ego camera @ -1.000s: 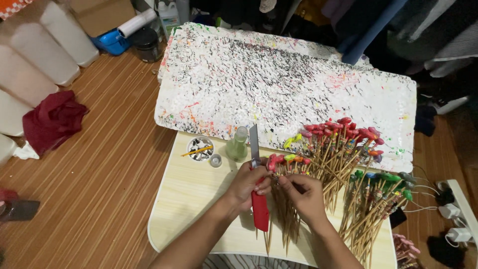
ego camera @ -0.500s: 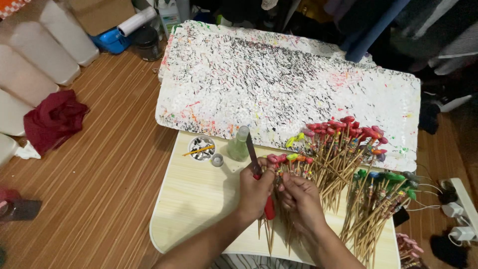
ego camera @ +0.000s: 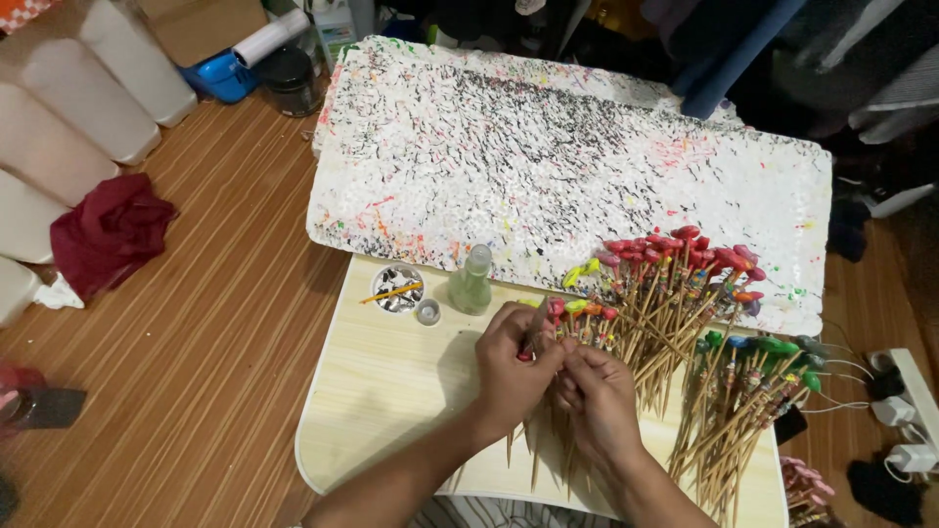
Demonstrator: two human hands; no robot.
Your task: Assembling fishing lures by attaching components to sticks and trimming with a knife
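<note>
My left hand (ego camera: pixel 512 364) grips a red-handled craft knife (ego camera: pixel 533 337), its blade pointing up and away. My right hand (ego camera: pixel 599 399) is closed around a bundle of thin bamboo sticks (ego camera: pixel 548 452) whose lower ends fan out beneath both hands. The two hands touch over a pale wooden board (ego camera: pixel 391 401). Just right of them stand many more sticks with coloured tips (ego camera: pixel 675 293), red, yellow, green and blue, leaning against a paint-spattered white foam sheet (ego camera: pixel 548 156).
A small green bottle (ego camera: pixel 470 284), its loose cap (ego camera: pixel 427 312) and a round dish with an orange brush (ego camera: pixel 396 290) stand at the board's far edge. A red cloth (ego camera: pixel 110 230) lies left. White containers (ego camera: pixel 88 93) line the far left. A power strip (ego camera: pixel 905 411) lies right.
My hands have drawn together and moved slightly away from me. The knife has tilted, so less of its red handle shows.
</note>
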